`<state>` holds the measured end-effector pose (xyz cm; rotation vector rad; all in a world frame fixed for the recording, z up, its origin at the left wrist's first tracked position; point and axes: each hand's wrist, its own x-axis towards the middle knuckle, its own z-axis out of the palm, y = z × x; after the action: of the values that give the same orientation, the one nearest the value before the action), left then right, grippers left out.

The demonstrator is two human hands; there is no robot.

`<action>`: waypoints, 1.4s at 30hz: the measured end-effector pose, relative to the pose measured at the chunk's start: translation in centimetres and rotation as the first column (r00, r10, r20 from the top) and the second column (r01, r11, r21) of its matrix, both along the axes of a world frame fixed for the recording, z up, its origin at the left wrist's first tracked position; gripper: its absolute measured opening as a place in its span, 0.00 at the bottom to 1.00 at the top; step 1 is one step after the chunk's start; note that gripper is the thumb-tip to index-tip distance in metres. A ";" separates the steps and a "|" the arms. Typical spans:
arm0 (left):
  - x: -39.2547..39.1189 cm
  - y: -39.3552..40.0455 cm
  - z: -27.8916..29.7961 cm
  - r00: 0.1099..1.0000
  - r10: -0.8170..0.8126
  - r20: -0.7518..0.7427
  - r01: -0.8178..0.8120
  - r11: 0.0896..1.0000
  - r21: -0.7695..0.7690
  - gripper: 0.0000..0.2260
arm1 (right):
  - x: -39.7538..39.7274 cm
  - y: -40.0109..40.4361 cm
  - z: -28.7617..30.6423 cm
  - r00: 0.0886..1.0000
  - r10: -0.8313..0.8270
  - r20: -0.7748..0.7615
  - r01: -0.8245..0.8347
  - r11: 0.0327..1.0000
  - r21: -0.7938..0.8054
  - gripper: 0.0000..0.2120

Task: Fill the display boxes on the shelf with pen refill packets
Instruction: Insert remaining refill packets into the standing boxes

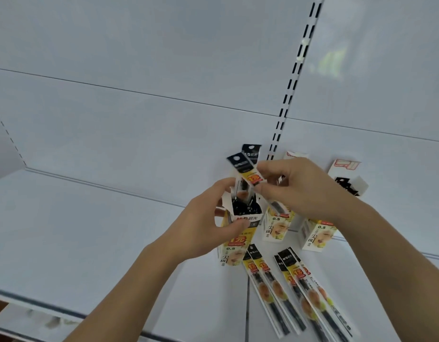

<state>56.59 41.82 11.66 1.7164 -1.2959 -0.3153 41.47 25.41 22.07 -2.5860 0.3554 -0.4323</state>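
My left hand (pixel 203 225) grips a yellow and white display box (pixel 238 239), lifted a little off the white shelf (pixel 90 243); several packets fill its open top. My right hand (pixel 297 186) pinches a pen refill packet (pixel 245 170) with a black header, its lower end inside that box. A second packet (pixel 251 151) sticks up behind it. Two more display boxes stand to the right, a middle box (pixel 275 227) and a right box (pixel 316 234). Several loose refill packets (pixel 285 290) lie flat on the shelf in front.
A white box with red print and black contents (pixel 346 180) stands at the back right, another (pixel 295 155) behind my right hand. A slotted upright (pixel 291 87) runs up the white back panel. The shelf's front edge (pixel 40 304) crosses the lower left.
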 end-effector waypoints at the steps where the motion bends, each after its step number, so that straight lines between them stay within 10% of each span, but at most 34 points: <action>1: 0.0 0.0 0.0 1.000 0.000 -0.008 0.000 1.000 -0.001 0.33 | -0.2 -0.1 0.1 1.000 -0.024 0.009 0.024 1.000 -0.002 0.16; 8: 0.0 -0.5 0.1 1.000 -0.020 -0.020 0.020 1.000 0.011 0.30 | -0.3 0.5 3.4 0.965 -0.080 0.251 0.080 0.997 0.013 0.05; 25: -0.1 -0.1 0.2 0.998 0.003 -0.055 -0.004 1.000 -0.012 0.26 | 1.3 0.0 -0.1 0.967 0.028 -0.253 -0.088 0.970 -0.227 0.18; 33: -0.6 0.1 0.5 0.999 -0.020 -0.048 0.019 1.000 -0.014 0.20 | -0.4 1.1 4.0 0.893 -0.068 0.445 0.115 0.990 -0.080 0.23; 42: -0.4 0.3 0.5 0.999 -0.016 -0.052 0.015 1.000 -0.014 0.18 | 0.4 1.2 1.1 0.801 -0.039 0.597 -0.009 0.997 0.078 0.07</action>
<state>56.17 42.07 12.18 1.6767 -1.2713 -0.3571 41.91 26.65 23.19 -2.2148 0.1577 -1.1787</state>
